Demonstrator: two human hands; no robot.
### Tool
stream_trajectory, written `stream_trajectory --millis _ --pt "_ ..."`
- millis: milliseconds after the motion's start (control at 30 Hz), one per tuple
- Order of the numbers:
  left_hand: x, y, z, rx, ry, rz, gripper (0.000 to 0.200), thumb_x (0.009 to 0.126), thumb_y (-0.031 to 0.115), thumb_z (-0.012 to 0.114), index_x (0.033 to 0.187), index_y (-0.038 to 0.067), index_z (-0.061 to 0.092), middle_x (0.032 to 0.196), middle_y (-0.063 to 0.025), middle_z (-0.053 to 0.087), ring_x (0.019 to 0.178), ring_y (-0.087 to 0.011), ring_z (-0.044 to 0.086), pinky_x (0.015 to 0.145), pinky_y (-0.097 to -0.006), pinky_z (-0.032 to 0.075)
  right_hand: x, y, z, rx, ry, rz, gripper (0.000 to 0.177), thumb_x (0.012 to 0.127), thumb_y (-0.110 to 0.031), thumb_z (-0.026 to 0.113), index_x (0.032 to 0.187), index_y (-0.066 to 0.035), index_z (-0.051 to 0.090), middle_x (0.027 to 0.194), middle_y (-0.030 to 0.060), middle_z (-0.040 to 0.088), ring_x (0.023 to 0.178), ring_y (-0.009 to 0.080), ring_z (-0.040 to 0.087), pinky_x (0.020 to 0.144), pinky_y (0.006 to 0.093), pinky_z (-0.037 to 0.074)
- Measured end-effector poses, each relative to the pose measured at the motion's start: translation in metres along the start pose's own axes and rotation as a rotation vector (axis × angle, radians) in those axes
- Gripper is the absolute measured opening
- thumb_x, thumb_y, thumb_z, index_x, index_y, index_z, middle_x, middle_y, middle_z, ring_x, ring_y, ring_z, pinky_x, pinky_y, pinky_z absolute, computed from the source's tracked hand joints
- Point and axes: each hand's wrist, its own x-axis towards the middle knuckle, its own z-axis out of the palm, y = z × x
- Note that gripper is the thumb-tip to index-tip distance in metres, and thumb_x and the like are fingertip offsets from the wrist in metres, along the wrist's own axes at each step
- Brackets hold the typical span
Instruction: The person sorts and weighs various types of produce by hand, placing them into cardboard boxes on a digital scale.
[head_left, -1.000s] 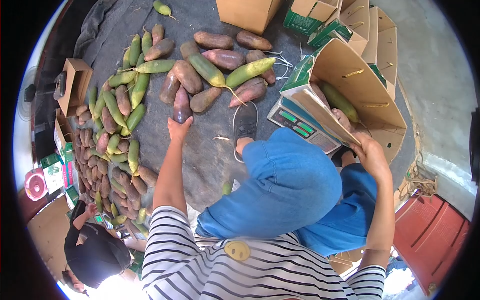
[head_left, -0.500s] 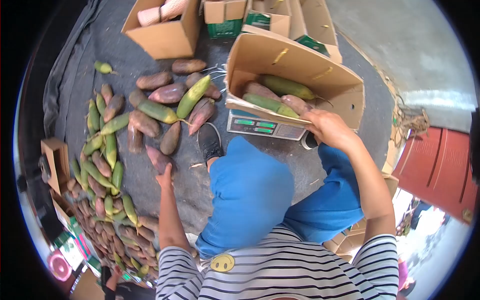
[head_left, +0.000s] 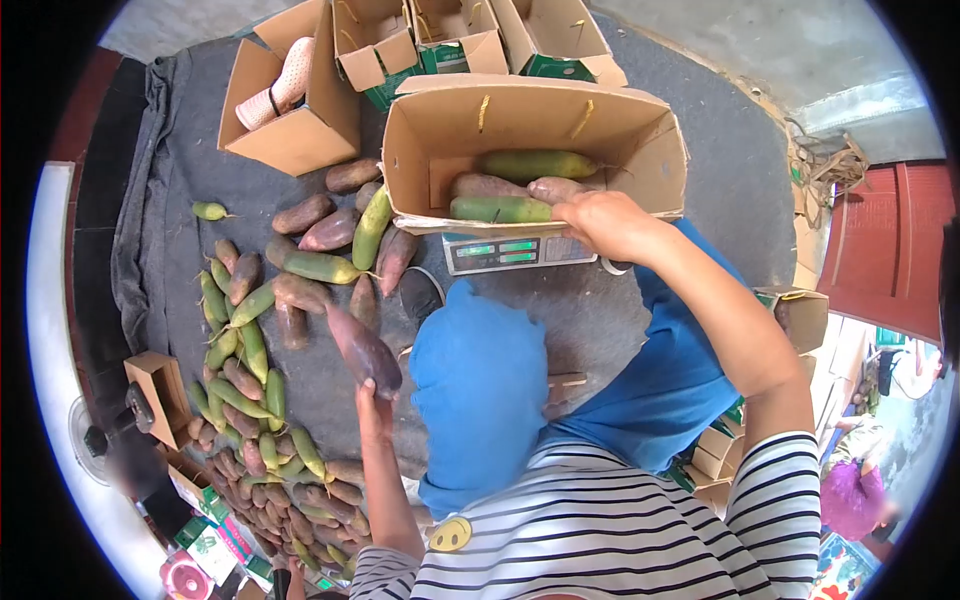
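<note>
My left hand [head_left: 374,405] is closed round the lower end of a purple-red radish [head_left: 362,348], raised beside my blue-clad knee. My right hand [head_left: 610,226] reaches over the near edge of an open cardboard box [head_left: 640,130], its fingers by a green radish [head_left: 500,209] and a reddish radish [head_left: 555,190]; whether it grips the edge or a radish is unclear. Another green radish [head_left: 535,164] lies at the back of the box. The box rests on a scale [head_left: 515,253] with lit green digits. Loose green and reddish radishes [head_left: 315,266] lie left of it.
A box with a pink mesh roll [head_left: 290,85] stands at the upper left, and open boxes [head_left: 455,58] line the top. A large radish pile [head_left: 290,500] spreads at the lower left. A person in purple [head_left: 852,498] is at the far right.
My left hand has lifted the purple-red radish off the dark floor cover and brought it nearer my knee. The view has shifted, and my right hand stays at the box's near edge.
</note>
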Motion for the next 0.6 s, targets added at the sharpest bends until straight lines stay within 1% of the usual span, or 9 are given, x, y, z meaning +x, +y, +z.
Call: stream_trajectory --millis 67,133,233,267,333,400,533,567,600 --pt "0.000 0.050 0.035 0.262 -0.068 0.212 0.083 0.074 0.041 0.067 0.137 -0.001 0.033 0.129 -0.0134 0.047 0.119 -0.0249 0.046 0.100 -0.0364 0.035 0.002 -0.002 -0.001 0.004 -0.066 0.043 0.025 0.082 -0.012 0.057 0.105 -0.006 0.060 0.124 0.0193 0.054 0.106 0.0365 0.056 0.086 0.0435 0.048" --pt "-0.009 0.114 0.101 0.485 -0.125 0.422 0.093 0.063 0.045 0.074 0.135 -0.003 0.037 0.128 -0.0151 0.048 0.119 -0.0251 0.046 0.100 -0.0369 0.035 0.006 -0.003 -0.004 0.003 -0.178 0.113 0.023 0.081 -0.012 0.057 0.103 -0.005 0.060 0.124 0.0198 0.053 0.106 0.0367 0.056 0.087 0.0437 0.048" --pt "-0.008 0.177 0.181 0.795 -0.292 0.733 0.091 0.059 0.041 0.075 0.132 -0.001 0.041 0.127 -0.0177 0.048 0.120 -0.0274 0.047 0.100 -0.0409 0.037 0.001 0.004 0.008 -0.008 0.086 -0.058 0.018 0.080 -0.011 0.059 0.097 -0.004 0.060 0.102 0.0200 0.062 0.095 0.0370 0.059 0.079 0.0454 0.049" --pt "0.005 0.187 0.197 0.976 -0.365 0.951 0.090 0.059 0.038 0.075 0.132 0.000 0.040 0.123 -0.0183 0.049 0.115 -0.0304 0.049 0.099 -0.0420 0.037 0.002 0.001 0.008 -0.005 0.072 -0.058 0.017 0.080 -0.011 0.059 0.096 -0.004 0.060 0.098 0.0198 0.062 0.093 0.0371 0.059 0.077 0.0456 0.048" --pt "0.009 0.196 0.236 0.964 -0.443 0.942 0.084 0.065 0.028 0.076 0.136 0.003 0.038 0.128 -0.0160 0.048 0.118 -0.0276 0.048 0.100 -0.0401 0.038 0.001 -0.003 0.003 -0.007 0.048 -0.043 0.015 0.080 -0.011 0.060 0.094 -0.004 0.059 0.090 0.0194 0.062 0.088 0.0373 0.059 0.074 0.0461 0.048" --pt "0.017 0.184 0.253 0.837 -0.402 0.922 0.078 0.070 0.019 0.075 0.136 0.005 0.037 0.124 -0.0144 0.050 0.112 -0.0252 0.052 0.094 -0.0375 0.042 0.002 0.000 0.004 -0.009 0.012 -0.036 0.016 0.080 -0.012 0.060 0.095 -0.004 0.059 0.093 0.0190 0.062 0.089 0.0374 0.059 0.075 0.0455 0.047" --pt "0.040 0.138 0.211 0.703 -0.145 0.836 0.057 0.078 0.018 0.071 0.127 0.003 0.046 0.118 -0.0138 0.054 0.100 -0.0219 0.058 0.084 -0.0332 0.047 0.002 -0.005 0.001 0.008 0.040 -0.065 0.018 0.081 -0.012 0.060 0.098 -0.005 0.059 0.095 0.0186 0.061 0.090 0.0377 0.059 0.076 0.0452 0.047" --pt "0.046 0.123 0.190 0.741 -0.087 0.771 0.053 0.079 0.019 0.070 0.124 0.002 0.048 0.115 -0.0143 0.055 0.098 -0.0218 0.058 0.082 -0.0330 0.048 0.002 0.000 0.003 0.024 -0.005 -0.089 0.032 0.079 -0.009 0.061 0.111 -0.009 0.057 0.092 0.0185 0.059 0.089 0.0390 0.056 0.076 0.0453 0.045" --pt "0.053 0.107 0.169 0.774 -0.032 0.707 0.050 0.079 0.020 0.070 0.121 0.001 0.050 0.113 -0.0148 0.056 0.096 -0.0218 0.059 0.081 -0.0328 0.048 0.004 0.001 0.004 0.034 0.002 -0.089 0.032 0.080 -0.009 0.061 0.112 -0.009 0.056 0.091 0.0182 0.059 0.089 0.0388 0.056 0.076 0.0449 0.045"
